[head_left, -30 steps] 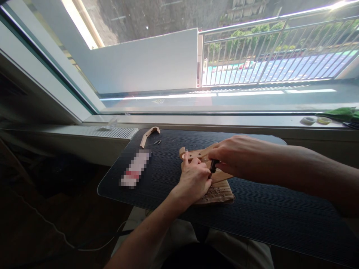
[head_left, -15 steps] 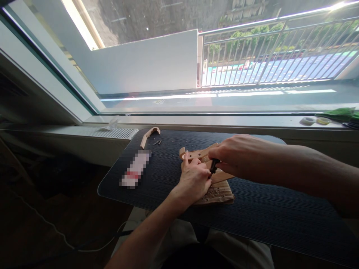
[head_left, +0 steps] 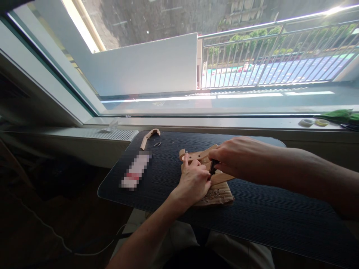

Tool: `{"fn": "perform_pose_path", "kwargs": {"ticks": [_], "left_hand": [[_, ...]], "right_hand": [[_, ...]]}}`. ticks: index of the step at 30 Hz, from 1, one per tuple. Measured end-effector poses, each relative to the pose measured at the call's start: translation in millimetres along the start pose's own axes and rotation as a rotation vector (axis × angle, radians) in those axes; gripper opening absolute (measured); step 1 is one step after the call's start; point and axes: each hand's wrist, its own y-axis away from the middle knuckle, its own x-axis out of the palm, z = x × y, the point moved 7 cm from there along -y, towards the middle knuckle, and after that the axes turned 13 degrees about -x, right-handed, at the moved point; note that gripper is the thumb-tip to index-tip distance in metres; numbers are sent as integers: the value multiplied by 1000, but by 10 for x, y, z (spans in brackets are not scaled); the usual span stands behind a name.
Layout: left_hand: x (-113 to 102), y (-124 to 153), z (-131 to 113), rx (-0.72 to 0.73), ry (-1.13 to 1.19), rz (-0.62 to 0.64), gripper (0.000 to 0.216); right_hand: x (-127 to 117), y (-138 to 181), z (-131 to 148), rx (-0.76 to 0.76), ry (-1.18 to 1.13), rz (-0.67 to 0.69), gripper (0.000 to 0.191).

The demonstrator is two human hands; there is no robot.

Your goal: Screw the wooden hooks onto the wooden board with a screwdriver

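Observation:
My left hand (head_left: 193, 181) is curled down on a light wooden piece (head_left: 198, 154) with small holes, which lies on a brown perforated board (head_left: 217, 194) on the dark ribbed table (head_left: 266, 209). Its fingers press on the wood close to the tool tip. My right hand (head_left: 235, 156) comes in from the right and is closed round a small black-handled tool (head_left: 213, 166) held upright over the wood.
A second curved wooden piece (head_left: 148, 136) and a few dark screws (head_left: 157, 143) lie at the table's far left. A blurred pink-and-white flat object (head_left: 135, 170) lies left of my hands. Tape rolls (head_left: 314, 122) sit on the window sill (head_left: 196, 122).
Both hands stay on the wood and the tool with hardly any shift. The view has tipped slightly, so everything sits a little lower in the picture.

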Motion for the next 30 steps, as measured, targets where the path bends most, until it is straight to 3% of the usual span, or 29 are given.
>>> {"fn": "perform_pose_path", "kwargs": {"ticks": [4, 8, 17, 30], "left_hand": [[9, -2, -3, 14, -15, -9, 16], [19, -11, 6, 7, -24, -6, 16], [70, -21, 29, 8, -27, 30, 16], [83, -28, 43, -9, 32, 22, 17]], "right_hand": [[-46, 7, 1, 24, -7, -23, 14], [-84, 1, 55, 5, -61, -19, 22], [-130, 6, 178, 86, 65, -43, 15], [-120, 25, 126, 84, 78, -85, 14]]}}
